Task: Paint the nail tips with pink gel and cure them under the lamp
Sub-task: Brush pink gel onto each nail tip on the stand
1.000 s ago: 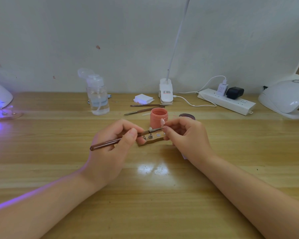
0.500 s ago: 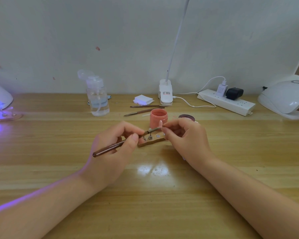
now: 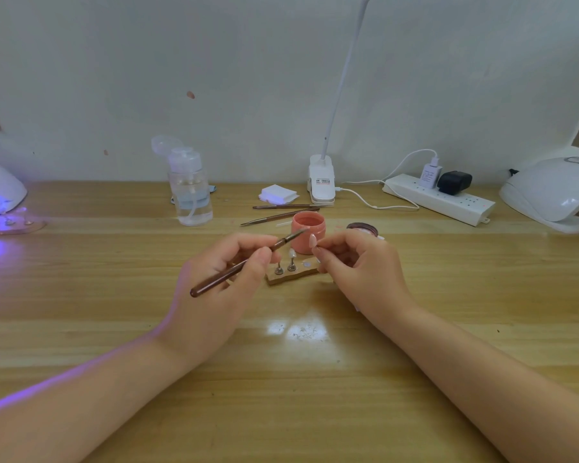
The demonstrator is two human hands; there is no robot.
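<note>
Head view: the left hand (image 3: 214,285) pinches a brush (image 3: 244,264), bristles pointing to two o'clock toward the pink gel jar (image 3: 307,237). The right hand (image 3: 358,272) pinches a nail tip (image 3: 312,241) at the grip's eleven o'clock, above the wooden holder (image 3: 291,275) on the tabletop (image 3: 315,396)

Pump bottle (image 3: 190,192), power strip (image 3: 438,202)

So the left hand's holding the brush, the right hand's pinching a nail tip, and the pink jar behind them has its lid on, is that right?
Not quite: in the head view the pink jar is open, with no lid on it. The rest holds: the left hand grips the brush, and the right hand pinches a nail tip.
</note>
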